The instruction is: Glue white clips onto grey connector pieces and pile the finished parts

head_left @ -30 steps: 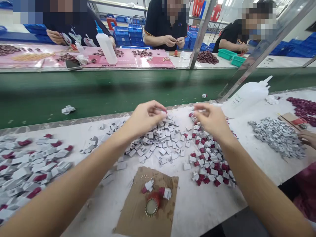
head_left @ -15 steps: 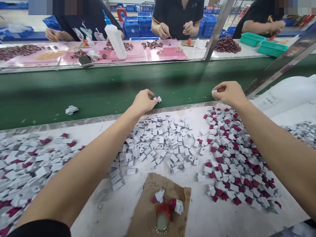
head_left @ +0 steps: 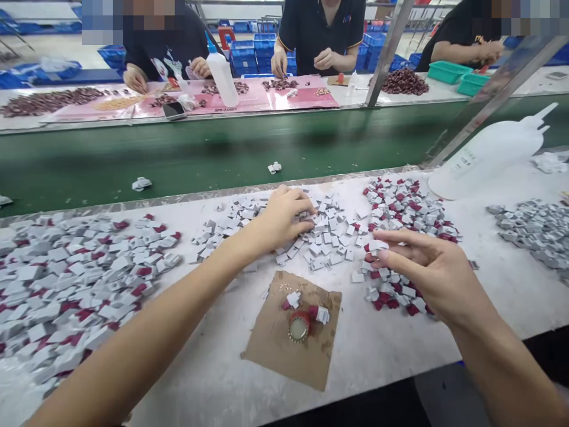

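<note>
My left hand [head_left: 287,218] is over the middle pile of small white plastic pieces [head_left: 326,237], its fingers curved and apart with nothing visible between them. Between the thumb and forefinger of my right hand [head_left: 429,267] is a small white plastic piece [head_left: 377,245]. That hand hovers at the near left side of a pile of white-and-dark-red pieces [head_left: 400,198]. On the green conveyor belt [head_left: 213,160] lies a small white assembled piece [head_left: 274,168]. A brown cardboard sheet [head_left: 284,356] in front of me carries a bottle cap [head_left: 299,328] and two white-and-red pieces.
Another heap of white-and-red pieces [head_left: 80,284] spreads at left, and grey pieces [head_left: 533,231] lie at far right. A white bottle-shaped container [head_left: 484,157] stands beside a slanted metal post [head_left: 498,107]. Across the belt, several co-workers handle small dark pieces [head_left: 53,102].
My left hand has let go of a piece on the belt and come back over the middle pile. My right hand has moved from the belt edge toward me, still pinching a white piece.
</note>
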`<move>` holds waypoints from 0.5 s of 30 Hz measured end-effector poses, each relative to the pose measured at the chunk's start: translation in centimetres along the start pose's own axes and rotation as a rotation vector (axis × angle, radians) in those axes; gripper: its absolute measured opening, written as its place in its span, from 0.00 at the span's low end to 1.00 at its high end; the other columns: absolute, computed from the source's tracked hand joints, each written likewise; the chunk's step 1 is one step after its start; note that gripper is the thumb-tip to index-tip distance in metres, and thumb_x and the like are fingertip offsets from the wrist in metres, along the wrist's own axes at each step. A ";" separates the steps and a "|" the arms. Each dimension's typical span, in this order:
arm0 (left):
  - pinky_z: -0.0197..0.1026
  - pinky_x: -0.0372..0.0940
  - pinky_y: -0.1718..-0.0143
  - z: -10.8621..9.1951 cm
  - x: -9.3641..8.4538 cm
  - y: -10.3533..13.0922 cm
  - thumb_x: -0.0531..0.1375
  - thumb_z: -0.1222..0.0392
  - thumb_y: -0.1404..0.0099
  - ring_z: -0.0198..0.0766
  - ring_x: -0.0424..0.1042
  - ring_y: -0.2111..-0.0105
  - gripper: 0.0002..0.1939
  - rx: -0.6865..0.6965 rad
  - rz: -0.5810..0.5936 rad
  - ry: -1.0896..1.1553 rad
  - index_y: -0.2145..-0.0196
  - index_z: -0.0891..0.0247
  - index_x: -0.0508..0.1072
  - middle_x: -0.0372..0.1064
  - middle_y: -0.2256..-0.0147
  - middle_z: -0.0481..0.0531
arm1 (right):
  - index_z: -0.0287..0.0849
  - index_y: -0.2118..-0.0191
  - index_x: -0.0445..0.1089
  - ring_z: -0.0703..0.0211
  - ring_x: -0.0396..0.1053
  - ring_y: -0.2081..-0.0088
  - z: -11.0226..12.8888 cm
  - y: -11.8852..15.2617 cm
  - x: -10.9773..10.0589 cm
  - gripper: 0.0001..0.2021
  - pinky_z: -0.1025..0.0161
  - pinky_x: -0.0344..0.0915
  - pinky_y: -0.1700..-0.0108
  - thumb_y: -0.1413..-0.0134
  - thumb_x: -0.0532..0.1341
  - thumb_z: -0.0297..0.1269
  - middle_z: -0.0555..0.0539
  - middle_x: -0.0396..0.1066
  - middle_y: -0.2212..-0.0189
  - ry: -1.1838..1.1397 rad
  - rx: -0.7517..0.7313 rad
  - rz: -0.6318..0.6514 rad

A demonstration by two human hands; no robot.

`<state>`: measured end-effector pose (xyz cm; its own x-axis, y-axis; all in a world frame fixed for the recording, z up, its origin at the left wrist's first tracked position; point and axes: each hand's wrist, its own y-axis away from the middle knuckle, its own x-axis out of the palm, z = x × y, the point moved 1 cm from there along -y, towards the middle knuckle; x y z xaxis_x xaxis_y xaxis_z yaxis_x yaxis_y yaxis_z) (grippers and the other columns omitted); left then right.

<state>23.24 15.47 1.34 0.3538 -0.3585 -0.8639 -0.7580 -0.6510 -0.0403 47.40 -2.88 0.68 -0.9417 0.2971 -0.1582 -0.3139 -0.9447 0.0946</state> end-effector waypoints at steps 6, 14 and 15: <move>0.48 0.74 0.47 -2.8 -0.5 5.6 0.62 0.56 0.22 0.47 0.82 0.52 0.11 -0.157 -0.192 0.359 0.45 0.56 0.77 0.82 0.51 0.55 | 0.49 0.58 0.90 0.46 0.88 0.68 -2.5 4.9 2.4 0.11 0.56 0.87 0.65 0.43 0.83 0.46 0.44 0.89 0.66 -0.320 0.089 0.005; 0.45 0.67 0.68 -4.7 0.8 16.6 0.64 0.53 0.27 0.46 0.74 0.70 0.06 -0.393 -0.292 0.115 0.58 0.54 0.81 0.74 0.70 0.49 | 0.52 0.46 0.89 0.44 0.89 0.65 -3.2 8.8 5.5 0.14 0.48 0.90 0.60 0.34 0.77 0.49 0.45 0.88 0.65 -0.343 0.148 0.086; 0.45 0.66 0.69 -4.6 1.2 17.6 0.64 0.53 0.28 0.46 0.74 0.71 0.07 -0.412 -0.283 0.106 0.58 0.54 0.81 0.74 0.71 0.49 | 0.53 0.47 0.89 0.44 0.89 0.65 -3.2 9.0 5.7 0.13 0.48 0.90 0.59 0.33 0.76 0.48 0.45 0.88 0.64 -0.317 0.134 0.112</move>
<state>12.88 0.45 1.88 0.5839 -0.1819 -0.7912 -0.3527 -0.9346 -0.0454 39.61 -10.17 -2.52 -0.9553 0.2408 0.1715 -0.1999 -0.9535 0.2254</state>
